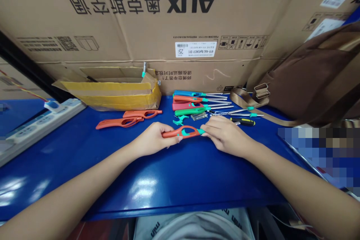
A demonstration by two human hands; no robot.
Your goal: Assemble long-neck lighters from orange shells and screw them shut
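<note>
An orange gas lighter [189, 132] with a teal trigger and collar is held level above the blue table. My left hand [154, 139] is closed round its handle end. The fingers of my right hand [225, 135] pinch the lighter near the teal collar, and they hide most of its metal tube. Just beyond lie a teal plastic trigger piece [180, 120] and a clear plastic part [199, 116]. To the left rest two orange handle shells [119, 122]. A black and yellow screwdriver [243, 121] lies behind my right hand, partly covered.
Several lighters with metal tubes, a green one [191, 111] nearest, lie in a row. Loose metal tubes [249, 114] are beside them. A taped cardboard box [112, 95] stands at the back left, a power strip [42, 127] at far left, a brown bag [315, 75] at right.
</note>
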